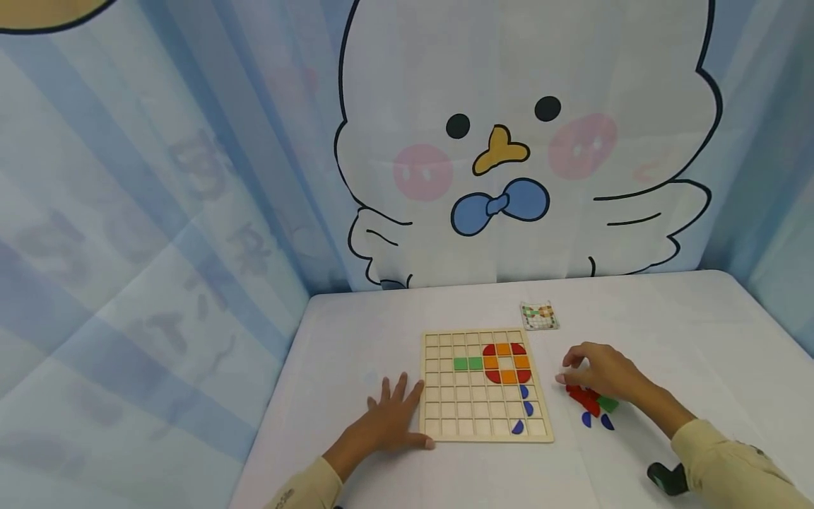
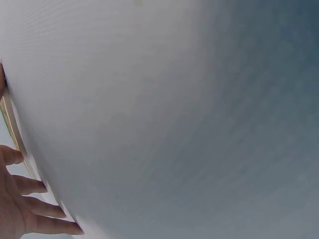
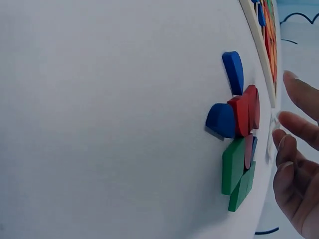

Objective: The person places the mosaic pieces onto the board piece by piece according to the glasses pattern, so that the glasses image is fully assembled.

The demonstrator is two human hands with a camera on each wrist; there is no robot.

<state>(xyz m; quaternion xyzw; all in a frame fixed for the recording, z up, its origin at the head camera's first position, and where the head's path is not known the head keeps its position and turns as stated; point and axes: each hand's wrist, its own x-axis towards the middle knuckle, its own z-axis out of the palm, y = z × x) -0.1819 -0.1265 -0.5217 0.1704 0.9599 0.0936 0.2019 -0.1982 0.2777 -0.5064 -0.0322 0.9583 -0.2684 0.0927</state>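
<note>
A wooden grid board [image 1: 445,410] lies on the table. On its upper right, red rounded pieces [image 1: 490,350] and orange squares [image 1: 503,349] form a ring, with green squares [image 1: 468,363] beside it. Several blue half-round pieces [image 1: 528,408] sit lower on the board. My left hand [image 1: 396,418] rests at the board's left edge, fingers spread. Right of the board, my right hand [image 1: 600,371] hovers over a loose pile of red pieces [image 3: 240,115], green pieces [image 3: 233,167] and blue pieces [image 3: 221,121]. Its fingers are loosely bent, with nothing between them in the right wrist view.
A small card with a coloured grid pattern [image 1: 539,316] lies behind the board's upper right corner. A dark object [image 1: 668,479] is beside the right sleeve. A curtain with a cartoon bird [image 1: 496,254] hangs behind the white table [image 1: 356,332].
</note>
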